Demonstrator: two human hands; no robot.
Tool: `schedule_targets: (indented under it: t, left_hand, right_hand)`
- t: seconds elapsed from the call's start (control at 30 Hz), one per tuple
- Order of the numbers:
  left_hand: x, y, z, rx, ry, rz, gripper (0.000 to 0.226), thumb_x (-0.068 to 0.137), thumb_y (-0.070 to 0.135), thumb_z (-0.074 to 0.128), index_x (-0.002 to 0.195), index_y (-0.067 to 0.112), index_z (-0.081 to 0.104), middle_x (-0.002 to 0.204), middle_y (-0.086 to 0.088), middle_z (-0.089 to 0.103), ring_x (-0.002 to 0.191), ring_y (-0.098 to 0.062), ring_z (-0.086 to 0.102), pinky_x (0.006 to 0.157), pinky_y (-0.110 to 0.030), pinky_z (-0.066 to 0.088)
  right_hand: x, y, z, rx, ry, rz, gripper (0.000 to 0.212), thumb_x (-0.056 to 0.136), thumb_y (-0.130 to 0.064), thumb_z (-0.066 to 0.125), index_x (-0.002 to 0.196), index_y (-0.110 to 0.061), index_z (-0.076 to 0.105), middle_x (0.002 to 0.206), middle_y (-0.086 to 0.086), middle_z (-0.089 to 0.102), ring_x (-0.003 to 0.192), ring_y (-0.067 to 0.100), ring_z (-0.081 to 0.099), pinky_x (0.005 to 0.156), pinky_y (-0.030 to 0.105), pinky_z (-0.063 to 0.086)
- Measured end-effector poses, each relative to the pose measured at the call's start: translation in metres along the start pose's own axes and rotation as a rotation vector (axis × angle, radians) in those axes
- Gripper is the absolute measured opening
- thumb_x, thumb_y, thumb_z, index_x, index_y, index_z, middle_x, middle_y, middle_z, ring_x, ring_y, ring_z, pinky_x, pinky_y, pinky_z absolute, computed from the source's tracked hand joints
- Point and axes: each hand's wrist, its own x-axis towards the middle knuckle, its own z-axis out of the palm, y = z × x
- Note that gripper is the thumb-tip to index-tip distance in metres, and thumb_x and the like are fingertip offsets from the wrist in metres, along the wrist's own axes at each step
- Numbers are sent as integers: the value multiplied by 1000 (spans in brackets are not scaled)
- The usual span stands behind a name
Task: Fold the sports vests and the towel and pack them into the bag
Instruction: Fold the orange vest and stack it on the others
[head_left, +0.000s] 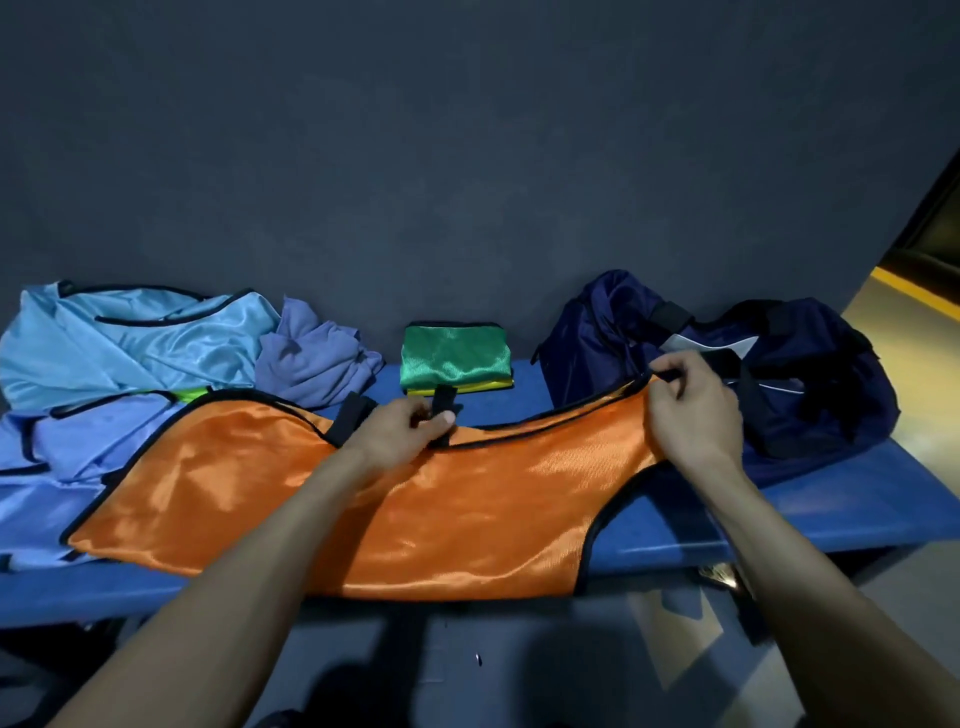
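While the orange vest (415, 509) is lying spread across the blue bench (810, 514), both hands are working along its far edge.
Left hand (402, 431): pinching a black strap (442, 410) at the vest's far edge.
Right hand (688, 410): gripping the vest's black-trimmed corner, lifting it just in front of the bag (727, 358).
Folded vests (456, 358): sitting green over yellow against the wall.
Unfolded pile: light blue vest (135, 343), periwinkle vest (78, 447) and crumpled towel (317, 358) are lying at the left.
Bag: sitting dark navy at the bench's right end.
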Motion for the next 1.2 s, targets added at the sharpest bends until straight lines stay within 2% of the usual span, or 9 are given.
schedule_targets:
  t: [0.1, 0.23, 0.5, 0.63, 0.77, 0.9, 1.0, 1.1, 1.2]
  left_hand:
    - [-4, -3, -5, 16, -109, 42, 55, 80, 54, 80, 120, 28, 51, 107, 12, 60, 95, -10, 60, 76, -29, 47]
    - [-6, -7, -7, 204, 34, 235, 41, 85, 32, 79, 110, 34, 47, 104, 15, 62, 90, -7, 61, 76, -29, 46]
    - [-2, -15, 0, 559, 145, 469, 8, 97, 30, 58, 98, 24, 64, 111, 8, 55, 103, -13, 49, 77, -31, 49]
    - [6, -6, 8, 407, 114, 250, 14, 102, 24, 46, 89, 25, 53, 91, 3, 62, 86, -23, 59, 74, -40, 43]
    - [12, -1, 20, 665, 243, 112, 16, 102, 29, 46, 109, 19, 57, 109, -5, 62, 104, -31, 56, 86, -45, 38]
    - [-3, 10, 29, 633, 432, 430, 11, 95, 24, 57, 105, 22, 59, 102, 2, 54, 94, -24, 54, 75, -34, 37]
    - [-25, 5, 41, 587, 153, 605, 32, 104, 44, 41, 128, 30, 56, 122, 6, 53, 110, -14, 49, 93, -34, 42]
    - [-40, -3, 44, 570, -67, 478, 55, 104, 62, 25, 155, 41, 31, 157, 9, 30, 142, -16, 24, 119, -41, 20]
    - [-57, 8, 54, 577, -124, 389, 65, 102, 67, 21, 160, 39, 15, 166, 8, 13, 149, -19, 10, 123, -43, 8]
  right_hand:
    - [0, -1, 1, -11, -4, 11, 21, 94, -21, 52, 113, -26, 61, 80, -2, 66, 83, 25, 62, 80, 41, 49]
    - [-1, -1, 1, 1, 2, 11, 20, 94, -21, 53, 113, -25, 59, 79, -1, 66, 82, 25, 63, 79, 42, 50]
    - [-1, 2, -2, 7, 3, -2, 19, 94, -21, 53, 111, -25, 59, 78, -1, 65, 81, 25, 63, 80, 43, 51]
    - [-1, 4, 0, 17, 14, -11, 18, 94, -19, 51, 110, -24, 58, 76, -1, 64, 78, 22, 61, 73, 38, 43]
    - [-2, 4, 5, 52, 21, 2, 17, 95, -18, 49, 109, -22, 56, 75, -1, 63, 80, 23, 61, 77, 40, 46]
    - [-1, 4, 8, 96, 31, 16, 16, 97, -17, 47, 110, -20, 55, 77, -1, 61, 79, 20, 59, 76, 40, 45]
    - [-2, 2, 11, 104, 34, 4, 15, 98, -17, 47, 111, -19, 54, 74, 0, 60, 77, 18, 59, 75, 40, 45]
    - [-3, 2, 13, 75, 40, -35, 17, 99, -17, 45, 114, -20, 51, 73, 2, 61, 74, 21, 59, 73, 40, 46]
    - [1, 5, 8, 36, 70, -65, 18, 99, -17, 43, 115, -22, 49, 74, 5, 61, 72, 26, 59, 68, 41, 45]
